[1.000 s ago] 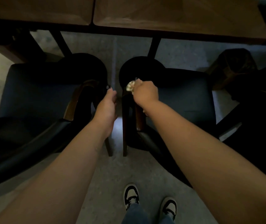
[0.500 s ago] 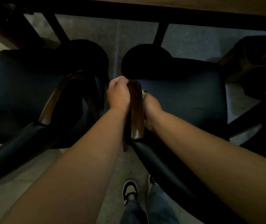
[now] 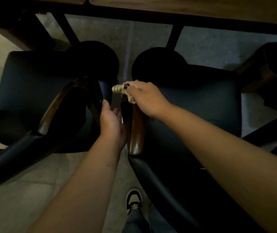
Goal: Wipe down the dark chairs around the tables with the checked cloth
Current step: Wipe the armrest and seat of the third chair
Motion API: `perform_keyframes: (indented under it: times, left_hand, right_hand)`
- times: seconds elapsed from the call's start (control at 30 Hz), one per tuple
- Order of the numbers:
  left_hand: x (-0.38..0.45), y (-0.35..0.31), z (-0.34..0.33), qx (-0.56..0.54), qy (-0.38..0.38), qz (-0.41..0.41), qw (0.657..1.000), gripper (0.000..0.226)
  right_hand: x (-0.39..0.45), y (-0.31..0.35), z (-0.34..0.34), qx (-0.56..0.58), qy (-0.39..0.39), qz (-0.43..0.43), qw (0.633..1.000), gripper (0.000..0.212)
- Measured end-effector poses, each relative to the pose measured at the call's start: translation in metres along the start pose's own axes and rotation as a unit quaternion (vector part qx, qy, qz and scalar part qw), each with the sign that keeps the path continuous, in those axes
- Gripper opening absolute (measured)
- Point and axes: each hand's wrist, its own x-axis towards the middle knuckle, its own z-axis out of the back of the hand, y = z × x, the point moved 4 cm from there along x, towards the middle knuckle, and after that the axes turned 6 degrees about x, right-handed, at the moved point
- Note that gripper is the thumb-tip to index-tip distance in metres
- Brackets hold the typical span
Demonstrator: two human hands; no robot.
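Nearest me, my one visible shoe (image 3: 133,201) stands on the floor (image 3: 25,195) between two dark chairs. My left hand (image 3: 111,121) rests in the gap between them with fingers fairly straight, against the left chair's (image 3: 33,81) inner edge, gripping nothing that I can make out. Just beyond, my right hand (image 3: 147,98) is curled tight round the bunched checked cloth (image 3: 122,91), which sits at the front tip of the right chair's (image 3: 201,106) wooden armrest (image 3: 136,130).

To do this well, I judge I should keep the cloth pressed flat on the wood and draw it along the whole arm, wrapping over both edges, while the left hand steadies the frame so the chair doesn't shift.

Counting: two chairs near me, one cloth, two round dark table bases (image 3: 159,63) beyond the seats, and two tabletops (image 3: 201,7) meeting at a seam along the far edge.
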Motion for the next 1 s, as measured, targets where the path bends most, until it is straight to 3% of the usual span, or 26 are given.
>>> perform_keyframes:
  times: [0.07, 0.13, 0.2, 0.27, 0.3, 0.37, 0.43, 0.5, 0.6, 0.67, 0.73, 0.8, 1.0]
  left_hand:
    - [-0.01, 0.003, -0.006, 0.06, 0.054, 0.018, 0.997, 0.041]
    - [-0.02, 0.002, -0.011, 0.195, 0.077, 0.008, 0.978, 0.053]
    - [-0.033, -0.004, -0.019, 0.344, 0.061, -0.02, 0.937, 0.073]
    - [-0.041, -0.006, -0.025, 0.487, 0.01, -0.055, 0.871, 0.07]
    - [-0.047, -0.008, -0.029, 0.543, -0.009, -0.074, 0.837, 0.067]
    - [-0.056, -0.011, -0.033, 0.589, -0.023, -0.125, 0.798, 0.058]
    - [-0.058, -0.01, -0.033, 0.603, -0.029, -0.15, 0.783, 0.053]
    - [-0.058, -0.01, -0.031, 0.599, -0.028, -0.135, 0.789, 0.057]
    - [-0.056, -0.01, -0.025, 0.563, 0.007, -0.105, 0.82, 0.065]
    - [-0.063, -0.007, -0.016, 0.539, 0.03, -0.097, 0.836, 0.063]
    - [-0.076, 0.0, -0.008, 0.54, 0.026, -0.127, 0.832, 0.049]
    - [-0.087, 0.005, -0.003, 0.556, -0.017, -0.18, 0.812, 0.042]
    - [-0.094, 0.001, -0.006, 0.576, -0.058, -0.229, 0.783, 0.032]
  right_hand:
    - [-0.039, 0.0, -0.003, 0.043, -0.045, 0.035, 0.997, 0.039]
    - [-0.059, -0.015, -0.008, 0.151, -0.138, -0.002, 0.979, 0.039]
    - [-0.048, -0.036, -0.02, 0.303, -0.159, -0.151, 0.927, 0.033]
    - [-0.032, -0.056, -0.032, 0.421, -0.14, -0.288, 0.849, 0.034]
    - [-0.026, -0.063, -0.036, 0.44, -0.122, -0.311, 0.833, 0.033]
    - [-0.024, -0.078, -0.042, 0.415, -0.114, -0.307, 0.849, 0.031]
    - [-0.028, -0.091, -0.04, 0.315, -0.108, -0.283, 0.899, 0.033]
    - [-0.034, -0.102, -0.028, 0.172, -0.096, -0.251, 0.948, 0.04]
    - [-0.037, -0.116, 0.014, -0.002, -0.109, -0.227, 0.968, 0.047]
    - [-0.046, -0.12, 0.023, 0.076, -0.101, -0.244, 0.962, 0.041]
    - [-0.062, -0.113, -0.002, 0.183, 0.012, -0.275, 0.944, 0.03]
    - [-0.073, -0.108, -0.028, 0.202, 0.087, -0.278, 0.935, 0.026]
    - [-0.07, -0.102, -0.022, 0.095, 0.016, -0.185, 0.978, 0.031]
